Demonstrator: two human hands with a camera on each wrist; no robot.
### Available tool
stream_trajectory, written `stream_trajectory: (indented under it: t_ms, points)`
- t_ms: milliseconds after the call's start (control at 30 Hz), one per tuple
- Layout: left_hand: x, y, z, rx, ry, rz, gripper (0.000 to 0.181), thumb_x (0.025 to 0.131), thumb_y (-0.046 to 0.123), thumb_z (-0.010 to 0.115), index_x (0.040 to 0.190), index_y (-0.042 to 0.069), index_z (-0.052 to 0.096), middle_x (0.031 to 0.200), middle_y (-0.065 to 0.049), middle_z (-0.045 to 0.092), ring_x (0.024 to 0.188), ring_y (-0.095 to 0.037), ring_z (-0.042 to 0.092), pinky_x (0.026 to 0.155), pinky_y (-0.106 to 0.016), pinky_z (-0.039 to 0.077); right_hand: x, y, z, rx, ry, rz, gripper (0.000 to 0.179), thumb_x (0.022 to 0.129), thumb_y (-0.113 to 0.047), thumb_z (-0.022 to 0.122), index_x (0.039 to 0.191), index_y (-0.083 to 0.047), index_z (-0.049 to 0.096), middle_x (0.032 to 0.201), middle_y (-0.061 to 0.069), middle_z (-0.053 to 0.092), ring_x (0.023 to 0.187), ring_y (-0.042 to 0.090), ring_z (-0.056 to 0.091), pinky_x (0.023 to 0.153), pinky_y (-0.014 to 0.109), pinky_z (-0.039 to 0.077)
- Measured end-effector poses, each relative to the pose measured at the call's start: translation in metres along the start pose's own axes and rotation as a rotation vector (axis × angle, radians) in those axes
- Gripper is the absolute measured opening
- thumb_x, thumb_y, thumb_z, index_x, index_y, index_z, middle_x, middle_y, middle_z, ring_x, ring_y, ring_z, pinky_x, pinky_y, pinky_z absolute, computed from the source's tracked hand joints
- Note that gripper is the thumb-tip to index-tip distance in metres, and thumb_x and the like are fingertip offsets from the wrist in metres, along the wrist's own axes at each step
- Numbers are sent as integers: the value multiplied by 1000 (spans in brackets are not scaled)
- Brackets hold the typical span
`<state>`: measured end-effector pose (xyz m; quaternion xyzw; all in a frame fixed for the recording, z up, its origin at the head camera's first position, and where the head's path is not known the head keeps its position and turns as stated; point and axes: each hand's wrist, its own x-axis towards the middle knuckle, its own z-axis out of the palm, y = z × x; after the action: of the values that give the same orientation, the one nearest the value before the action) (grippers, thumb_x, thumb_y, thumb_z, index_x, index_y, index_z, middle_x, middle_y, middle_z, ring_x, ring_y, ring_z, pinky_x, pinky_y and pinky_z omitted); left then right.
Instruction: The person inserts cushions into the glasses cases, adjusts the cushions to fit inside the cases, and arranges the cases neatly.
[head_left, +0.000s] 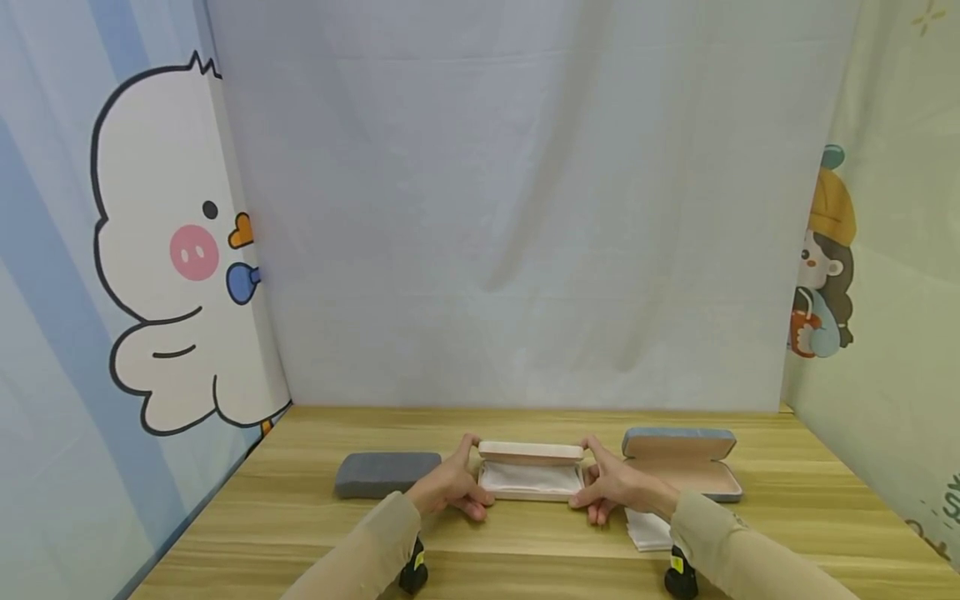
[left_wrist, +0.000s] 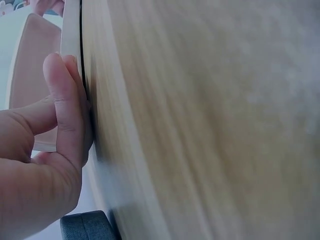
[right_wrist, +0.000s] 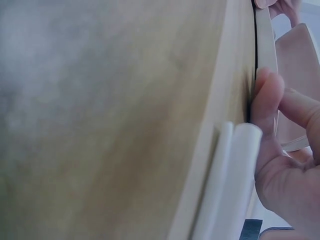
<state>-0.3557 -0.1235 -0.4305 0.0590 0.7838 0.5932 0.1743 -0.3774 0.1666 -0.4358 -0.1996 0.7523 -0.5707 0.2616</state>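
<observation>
A cream glasses case [head_left: 531, 450] stands with its lid raised in the middle of the table, and a white cloth [head_left: 531, 477] lies inside it. My left hand [head_left: 453, 485] holds its left end, thumb at the front corner and index finger up at the lid. At the right end my right hand [head_left: 617, 485] grips it the same way. In the left wrist view the thumb presses along the front wall below the pinkish lid lining [left_wrist: 37, 75]. The right wrist view has the other thumb on that wall, near the lid lining [right_wrist: 296, 75].
To the left lies a closed grey-blue glasses case [head_left: 386, 473], close to my left hand. An open blue glasses case [head_left: 678, 435] with a beige lining stands at the right. A folded white cloth [head_left: 647, 531] lies in front of it, partly under my right forearm. Curtains surround the wooden table [head_left: 540, 550].
</observation>
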Motion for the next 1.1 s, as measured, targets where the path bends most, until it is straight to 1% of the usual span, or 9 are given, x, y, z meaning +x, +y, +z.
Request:
stream_trajectory:
  t_ms: [200,433,667,900,1100]
  points:
    - [-2,-1,0,2,0,19,83,76,-17,69,135,18,23,66,-17,60,43,-13,59,42,-24,54,-1,0,1,-17,5,-20,72,83,0,72,132,-11,19,75,11,51,48,15,59,45,26,54]
    - [-2,-1,0,-10,-11,27,81,76,-18,68,134,17,24,66,-16,60,43,-14,60,43,-25,55,0,1,1,-14,8,-14,72,83,0,71,132,-11,20,74,11,50,48,15,59,44,27,54]
    - [-4,0,0,4,-16,45,81,77,-17,68,136,14,23,66,-15,61,44,-13,60,44,-26,55,-2,0,1,-10,2,-21,77,84,0,71,138,-11,17,74,10,48,50,16,61,47,28,55]
    - [-4,2,-2,56,-11,74,68,80,-15,66,130,9,26,69,-16,62,45,-13,61,47,-28,57,-5,-2,-1,-33,-13,-54,74,87,0,68,141,-5,17,81,14,55,54,17,62,49,31,57]
    - [-3,2,0,70,-4,66,68,79,-17,65,128,9,27,66,-14,59,46,-14,60,48,-29,58,-5,-3,2,-55,7,-49,73,86,1,68,140,-5,19,82,17,57,52,18,62,48,32,57]
